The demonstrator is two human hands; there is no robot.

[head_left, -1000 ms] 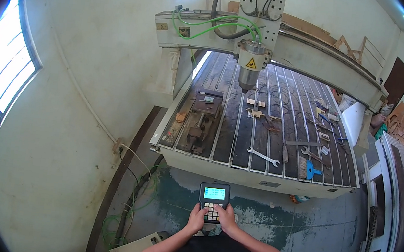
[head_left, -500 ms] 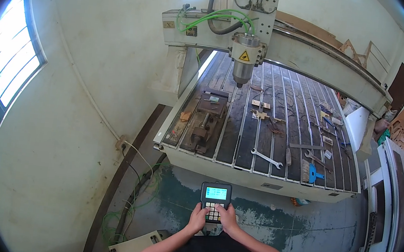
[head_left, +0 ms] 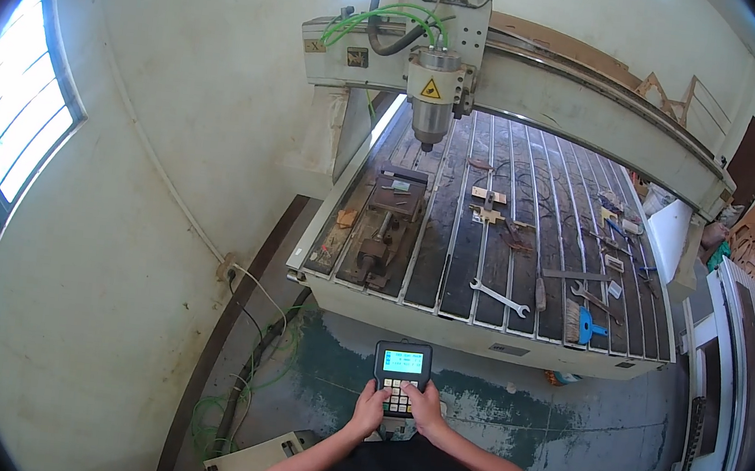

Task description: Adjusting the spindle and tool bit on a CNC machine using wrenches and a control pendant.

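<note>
Both hands hold a black handheld controller (head_left: 403, 361) with a lit screen and a keypad, out in front of my body. My left hand (head_left: 368, 408) grips its left side, the thumb at the keys. On the other side, my right hand (head_left: 426, 408) is closed round the edge with its thumb lying on the keypad. Beyond it stands a CNC router with a slotted bed (head_left: 446, 280). Its silver spindle (head_left: 430, 117) hangs from the gantry (head_left: 583, 119), above the bed, near a machine vise (head_left: 388, 223).
On the bed lie a spanner (head_left: 499, 298), a brush with a blue handle (head_left: 585, 325) and several other tools. Green hoses and cables (head_left: 227, 394) run along the floor at the left. White metal frames (head_left: 720, 391) stand at the right. A barred window (head_left: 17, 115) is in the left wall.
The spindle and its carriage have shifted left along the gantry, nearer the vise. My hands and the controller have stayed in place.
</note>
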